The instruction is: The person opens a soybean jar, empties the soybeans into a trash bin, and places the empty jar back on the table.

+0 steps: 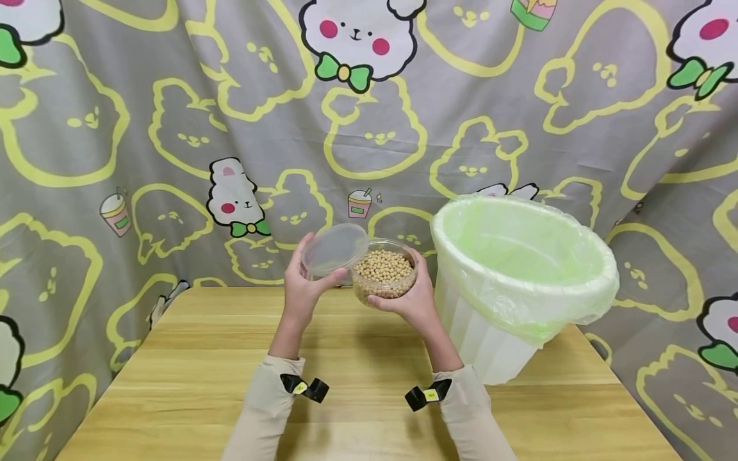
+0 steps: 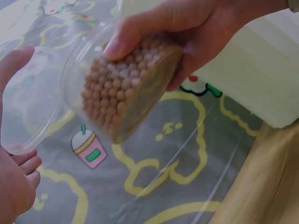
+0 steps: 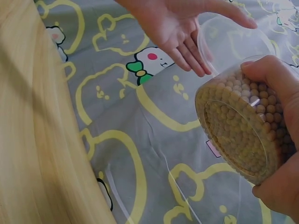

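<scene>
My left hand point(image 1: 301, 286) holds a clear round plastic lid point(image 1: 336, 250) by its edge, thumb on the near side and fingers at the far side. Just right of it, my right hand point(image 1: 419, 296) grips a clear plastic jar point(image 1: 360, 296) of round, pale soybeans point(image 1: 383, 264). The jar is uncovered and held above the table, its mouth showing in the head view. In the left wrist view the thumb presses the wall beside the soybeans point(image 2: 110, 91). The right wrist view shows the jar's base point(image 3: 236, 135), with the lid point(image 3: 233, 44) beyond it.
A tall white bin point(image 1: 467, 326) with a pale green plastic bag point(image 1: 524, 256) folded over its rim stands on the table's right, close to my right hand. Beneath is a wooden table point(image 1: 357, 410). Behind it hangs a grey cartoon-print curtain point(image 1: 369, 134).
</scene>
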A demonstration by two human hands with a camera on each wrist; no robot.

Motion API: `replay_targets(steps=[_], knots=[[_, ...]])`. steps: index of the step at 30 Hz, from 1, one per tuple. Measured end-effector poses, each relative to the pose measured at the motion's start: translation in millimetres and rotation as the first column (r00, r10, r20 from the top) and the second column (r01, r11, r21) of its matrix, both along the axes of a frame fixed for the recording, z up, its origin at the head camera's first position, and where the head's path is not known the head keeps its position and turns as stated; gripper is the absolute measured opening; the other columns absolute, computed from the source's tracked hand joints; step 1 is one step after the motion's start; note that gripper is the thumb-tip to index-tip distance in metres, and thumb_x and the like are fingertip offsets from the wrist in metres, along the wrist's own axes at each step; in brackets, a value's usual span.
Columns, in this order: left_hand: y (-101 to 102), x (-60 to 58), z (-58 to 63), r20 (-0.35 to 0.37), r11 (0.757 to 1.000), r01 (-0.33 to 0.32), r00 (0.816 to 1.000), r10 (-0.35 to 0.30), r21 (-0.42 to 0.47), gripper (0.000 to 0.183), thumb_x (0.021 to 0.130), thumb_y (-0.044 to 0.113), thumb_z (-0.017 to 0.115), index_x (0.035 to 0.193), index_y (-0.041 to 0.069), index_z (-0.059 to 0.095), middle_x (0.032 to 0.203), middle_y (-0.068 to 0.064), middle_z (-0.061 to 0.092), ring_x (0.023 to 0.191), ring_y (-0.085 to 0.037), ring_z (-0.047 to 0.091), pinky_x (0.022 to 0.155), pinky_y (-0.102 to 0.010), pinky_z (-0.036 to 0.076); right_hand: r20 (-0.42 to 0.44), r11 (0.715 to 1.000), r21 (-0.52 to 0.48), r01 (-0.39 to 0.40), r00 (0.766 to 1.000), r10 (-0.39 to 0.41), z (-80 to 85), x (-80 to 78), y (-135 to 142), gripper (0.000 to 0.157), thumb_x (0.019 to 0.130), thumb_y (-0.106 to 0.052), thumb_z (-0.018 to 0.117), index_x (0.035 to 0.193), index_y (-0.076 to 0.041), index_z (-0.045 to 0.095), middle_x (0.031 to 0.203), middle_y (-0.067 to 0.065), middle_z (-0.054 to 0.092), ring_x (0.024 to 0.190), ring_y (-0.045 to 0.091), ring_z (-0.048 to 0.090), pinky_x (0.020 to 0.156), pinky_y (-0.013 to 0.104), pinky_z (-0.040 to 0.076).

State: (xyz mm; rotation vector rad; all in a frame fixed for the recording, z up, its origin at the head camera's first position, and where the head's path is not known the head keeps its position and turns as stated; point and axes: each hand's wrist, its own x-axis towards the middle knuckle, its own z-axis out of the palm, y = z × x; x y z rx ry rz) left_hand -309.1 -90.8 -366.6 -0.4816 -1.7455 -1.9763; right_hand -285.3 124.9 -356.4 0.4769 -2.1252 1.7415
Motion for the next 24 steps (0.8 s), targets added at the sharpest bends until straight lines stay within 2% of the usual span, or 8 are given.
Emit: replay_targets(steps=[9,17,24], knots=[[-17.4,-1.6,-14.4,0.010,1.000,0.028,1.000,-0.028,-0.005,0.088,0.072,0.007,0.080,0.146,0.011,0.031,0.143,-0.005,0.042,0.132,-0.019,0.038,0.115,-0.030,0.025,0.012,1.000,0.014,-0.018,1.000,0.018,-2.7,-0.3,-3.5,0.111,0.052,-0.011,0.091,0.142,-0.008,0.028,0.138,0.015,0.041,0.122,0.023,0.044,0.105,0.042,0.036],[-30.9,-7.2,-15.8,-0.022,0.995,0.095,0.995,-0.095,-0.013,0.087,0.073,0.000,0.077,0.146,0.007,0.030,0.143,-0.011,0.042,0.130,-0.023,0.041,0.109,-0.024,0.033,0.010,0.998,0.028,-0.047,0.999,0.047,-3.3,-1.5,-4.0,0.111,0.053,-0.010,0.091,0.143,-0.008,0.027,0.139,0.016,0.040,0.124,0.024,0.043,0.105,0.043,0.035],[-44.0,-14.5,-21.3,0.012,0.988,0.147,0.989,-0.146,-0.043,0.087,0.072,-0.002,0.077,0.146,0.010,0.031,0.145,-0.009,0.040,0.130,-0.022,0.039,0.105,-0.019,0.034,-0.017,0.999,0.034,-0.034,0.999,0.035,-1.1,-2.8,-0.9,0.109,0.052,-0.010,0.091,0.142,-0.007,0.029,0.138,0.018,0.040,0.123,0.025,0.043,0.105,0.044,0.035]])
